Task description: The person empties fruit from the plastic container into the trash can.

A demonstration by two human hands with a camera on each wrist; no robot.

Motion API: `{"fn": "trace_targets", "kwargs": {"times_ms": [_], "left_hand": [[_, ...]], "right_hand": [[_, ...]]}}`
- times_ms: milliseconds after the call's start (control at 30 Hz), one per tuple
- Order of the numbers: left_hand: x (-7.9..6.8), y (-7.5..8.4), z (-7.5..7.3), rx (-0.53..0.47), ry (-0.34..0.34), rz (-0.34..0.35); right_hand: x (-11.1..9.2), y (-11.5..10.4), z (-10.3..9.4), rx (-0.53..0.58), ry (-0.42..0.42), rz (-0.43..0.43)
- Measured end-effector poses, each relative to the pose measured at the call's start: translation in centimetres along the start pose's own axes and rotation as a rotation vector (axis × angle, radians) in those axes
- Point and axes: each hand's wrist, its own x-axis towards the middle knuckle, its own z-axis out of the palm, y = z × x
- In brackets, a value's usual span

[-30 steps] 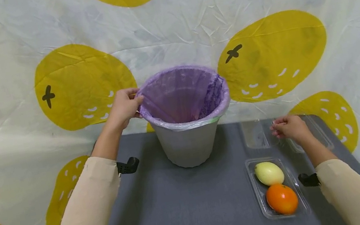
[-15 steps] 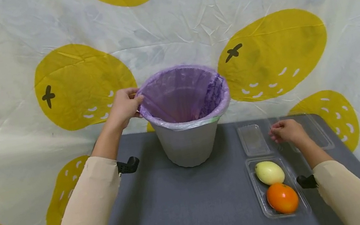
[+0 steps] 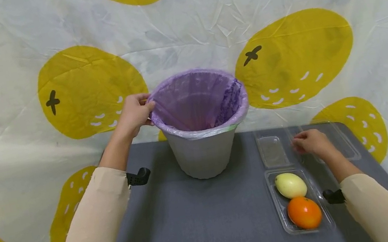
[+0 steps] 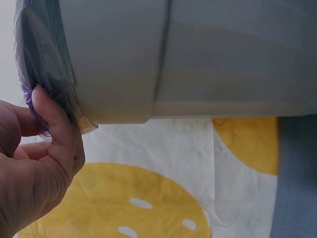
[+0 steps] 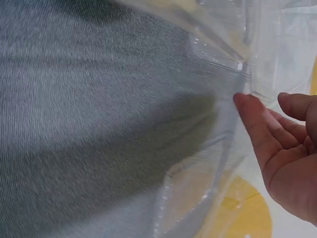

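Observation:
A grey-white trash bin (image 3: pixel 203 156) stands upright, lined with a purple garbage bag (image 3: pixel 193 95) folded over its rim. My left hand (image 3: pixel 135 115) pinches the lined rim at the left, thumb on the bag and fingers outside, as the left wrist view also shows (image 4: pixel 49 148). Over at the back right, my right hand (image 3: pixel 311 142) is between two clear plastic trays; one tray (image 3: pixel 272 151) lies to its left, another tray (image 3: pixel 347 146) to its right. In the right wrist view its thumb and bent fingers (image 5: pixel 260 126) are apart, with nothing between them.
In front of the right hand lies a clear tray (image 3: pixel 279 216) holding a pale yellow oval fruit (image 3: pixel 290 185) and a round orange fruit (image 3: pixel 304 212). Everything stands on a grey table (image 3: pixel 205 227). Behind hangs a white curtain (image 3: pixel 177 24) with yellow fruit prints.
The clear tray left of my right hand has come slightly toward me and now lies still. The right hand has shifted only a little; the left hand keeps its place on the rim.

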Motion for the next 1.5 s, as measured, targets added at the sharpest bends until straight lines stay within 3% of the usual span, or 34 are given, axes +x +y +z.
{"fn": "trace_targets", "kwargs": {"times_ms": [167, 767, 1067, 1233, 1500], "left_hand": [[0.2, 0.0, -0.1, -0.001, 0.002, 0.005], [0.2, 0.4, -0.2, -0.008, 0.011, 0.000], [0.3, 0.2, -0.2, -0.003, 0.008, -0.009], [0.2, 0.2, -0.1, 0.000, 0.015, -0.008], [0.2, 0.1, 0.1, 0.004, 0.013, -0.006]], "right_hand": [[-1.1, -0.8, -0.9, -0.153, 0.037, -0.051], [-6.2, 0.7, -3.5, 0.017, -0.009, -0.137], [-8.9, 2.5, -2.8, -0.052, -0.060, -0.174], [-9.5, 3.8, -1.8, 0.023, -0.111, -0.127], [-9.7, 5.8, 0.3, 0.232, -0.270, -0.121]]}}
